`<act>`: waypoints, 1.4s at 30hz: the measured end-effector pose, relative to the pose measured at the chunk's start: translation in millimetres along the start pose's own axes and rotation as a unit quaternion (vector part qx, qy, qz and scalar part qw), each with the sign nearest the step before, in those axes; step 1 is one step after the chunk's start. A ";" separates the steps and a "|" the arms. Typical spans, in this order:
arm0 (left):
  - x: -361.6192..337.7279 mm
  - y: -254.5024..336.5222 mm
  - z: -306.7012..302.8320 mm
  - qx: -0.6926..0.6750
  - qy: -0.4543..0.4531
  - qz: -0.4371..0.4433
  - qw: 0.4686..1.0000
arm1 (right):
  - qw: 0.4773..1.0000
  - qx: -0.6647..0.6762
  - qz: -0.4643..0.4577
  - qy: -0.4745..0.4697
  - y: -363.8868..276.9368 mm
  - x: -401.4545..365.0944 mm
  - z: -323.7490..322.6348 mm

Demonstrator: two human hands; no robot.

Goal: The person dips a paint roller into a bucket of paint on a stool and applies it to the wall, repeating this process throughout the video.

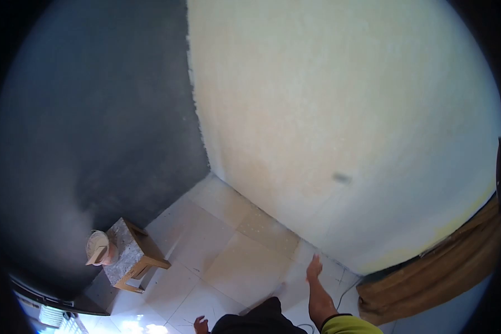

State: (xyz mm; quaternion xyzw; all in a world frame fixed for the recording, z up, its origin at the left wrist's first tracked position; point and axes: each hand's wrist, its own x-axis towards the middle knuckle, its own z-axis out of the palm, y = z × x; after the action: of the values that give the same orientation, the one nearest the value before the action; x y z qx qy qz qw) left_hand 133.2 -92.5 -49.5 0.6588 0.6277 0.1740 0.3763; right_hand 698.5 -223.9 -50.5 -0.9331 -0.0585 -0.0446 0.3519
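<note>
My right hand (314, 268) reaches forward over the floor near the base of the pale wall (317, 106). Its fingers look stretched out, and nothing shows in them. Low in the view, my left hand (201, 324) hangs beside my dark clothing, fingers loosely bent and apart, with nothing visible in it. To the left, a small wooden stool (129, 253) with a spattered top stands by the dark grey wall (111, 94). On it sits a bucket (108, 250) with a flat, light brown piece (98, 254) across its mouth.
A small blurred grey rectangle (342, 178) shows on the pale wall. Brown cloth (428, 267) is draped at the right. A thin cable (348, 289) runs over the tiled floor (217, 239) near my right arm. Bright light reflects at the lower left.
</note>
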 end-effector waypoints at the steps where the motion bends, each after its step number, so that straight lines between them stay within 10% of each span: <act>1: 11.2 -72.0 13.3 -0.101 -0.019 -0.058 0.993 | 0.966 0.080 0.236 -0.073 -30.3 -27.5 -28.7; 2: 4.6 -100.7 -6.7 0.227 -0.112 0.241 0.937 | 0.950 0.083 0.282 -0.108 -18.6 -50.6 -26.6; 3: -14.7 -105.2 -23.6 0.224 -0.106 0.236 0.940 | 0.965 0.014 0.217 -0.146 5.1 -82.4 -22.3; 4: -46.1 -97.6 -32.2 -0.162 -0.128 -0.026 0.978 | 0.970 -0.054 0.150 -0.181 16.4 -106.3 -15.2; 9: -47.4 -158.4 -37.6 -0.369 -0.064 -0.243 0.895 | 0.908 -0.038 0.143 -0.392 -17.9 -210.8 -32.4; 11: -56.4 -170.2 -41.3 -0.387 -0.010 -0.281 0.878 | 0.917 -0.005 -0.025 -0.398 -14.4 -225.3 1.4; 13: -77.0 -182.7 -49.3 -0.401 0.049 -0.324 0.855 | 0.772 -0.081 -0.557 -0.295 -52.2 -232.9 3.7; 15: -103.7 -192.2 -58.8 -0.410 0.106 -0.369 0.827 | 0.784 0.075 -0.120 -0.605 -139.0 -246.4 -34.5; 17: -88.2 -188.2 -74.1 -0.439 0.133 -0.384 0.801 | 0.792 0.105 -0.013 -0.601 -201.7 -265.7 -45.8; 23: -45.7 -127.1 -95.9 -0.425 0.172 -0.226 0.859 | 0.769 0.056 -0.287 -0.568 -307.8 -302.2 -17.8; 25: -30.5 -96.6 -119.5 -0.442 0.209 -0.211 0.846 | 0.737 -0.010 -0.254 -0.627 -362.0 -312.8 -21.7; 27: -15.6 -66.5 -151.6 -0.427 0.254 -0.181 0.848 | 0.736 0.138 -0.324 -0.578 -416.8 -329.7 -18.7; 35: 34.7 -71.3 -212.2 -0.421 0.377 -0.281 0.776 | 0.636 0.004 -0.509 -0.580 -670.6 -330.4 -35.3; 42: 114.0 -67.2 -274.2 -0.463 0.430 -0.253 0.733 | 0.576 -0.029 -0.579 -0.577 -760.6 -397.9 38.9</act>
State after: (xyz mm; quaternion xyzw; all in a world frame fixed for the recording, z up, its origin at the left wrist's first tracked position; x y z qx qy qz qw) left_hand -88.7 87.9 54.7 0.0751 0.7075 0.6063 0.3552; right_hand 199.6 337.9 366.5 -0.5394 -0.7753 0.3075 0.1157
